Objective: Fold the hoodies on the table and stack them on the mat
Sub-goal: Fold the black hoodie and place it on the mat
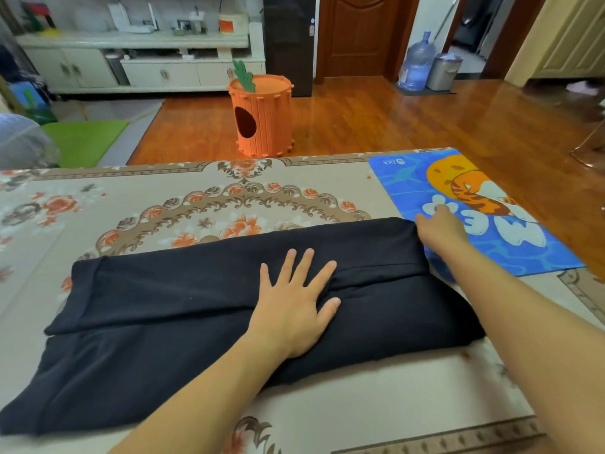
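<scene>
I had the black hoodie point(212, 309) lying lengthwise across the flowered table point(196, 198), already folded into a long band, its right end just overlapping the near edge of the blue mat point(510, 224). My left hand point(294, 306) lay flat on the middle of the cloth, fingers spread wide and straight, pressing down so the layers would not slide or spring open. My right hand point(438, 227) was at the far right corner of the band, over the edge of the mat; I think its fingers were curled on the fabric there, but the blur and the angle hid them, so I cannot say whether it gripped or only touched. I judged the next fold would bring one end over the pinned middle, and the mat held nothing stacked yet
</scene>
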`<state>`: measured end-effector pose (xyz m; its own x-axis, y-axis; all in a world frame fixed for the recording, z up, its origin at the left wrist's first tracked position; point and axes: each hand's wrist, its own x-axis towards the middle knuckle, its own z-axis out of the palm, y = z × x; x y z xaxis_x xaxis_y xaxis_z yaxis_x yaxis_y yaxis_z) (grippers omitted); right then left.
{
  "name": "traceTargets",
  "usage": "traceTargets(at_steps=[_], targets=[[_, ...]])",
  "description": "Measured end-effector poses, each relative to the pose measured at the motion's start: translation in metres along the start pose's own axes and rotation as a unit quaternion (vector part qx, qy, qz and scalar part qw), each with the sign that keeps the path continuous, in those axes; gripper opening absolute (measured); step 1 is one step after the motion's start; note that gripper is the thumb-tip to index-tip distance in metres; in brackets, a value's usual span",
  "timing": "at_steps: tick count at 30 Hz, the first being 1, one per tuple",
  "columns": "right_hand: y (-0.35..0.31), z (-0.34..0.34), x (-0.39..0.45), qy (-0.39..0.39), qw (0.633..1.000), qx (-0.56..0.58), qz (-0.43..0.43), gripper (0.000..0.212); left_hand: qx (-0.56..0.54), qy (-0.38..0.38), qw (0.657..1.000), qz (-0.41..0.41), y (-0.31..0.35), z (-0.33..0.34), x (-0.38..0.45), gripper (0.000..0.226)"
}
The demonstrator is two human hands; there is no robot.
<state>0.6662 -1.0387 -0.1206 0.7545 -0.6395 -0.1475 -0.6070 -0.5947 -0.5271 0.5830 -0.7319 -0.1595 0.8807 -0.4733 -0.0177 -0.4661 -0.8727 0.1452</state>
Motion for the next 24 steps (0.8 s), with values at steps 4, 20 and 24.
traceTargets(at_steps=[4, 20, 24], targets=[[-0.016, -0.009, 0.005, -0.09, 0.995, 0.036, 0.022, 0.047, -0.001, 0.007, 1.0, -0.002, 0.0, 0.001, -0.001, 0.065], [-0.043, 0.013, -0.049, 0.127, 0.908, -0.093, -0.387, 0.045, 0.017, 0.004, 1.0, -0.009, 0.003, 0.003, 0.001, 0.064], [-0.011, 0.05, -0.063, -0.146, 0.9, -0.291, -0.29, 0.068, 0.014, -0.023, 1.0, -0.007, 0.003, 0.0, 0.004, 0.063]])
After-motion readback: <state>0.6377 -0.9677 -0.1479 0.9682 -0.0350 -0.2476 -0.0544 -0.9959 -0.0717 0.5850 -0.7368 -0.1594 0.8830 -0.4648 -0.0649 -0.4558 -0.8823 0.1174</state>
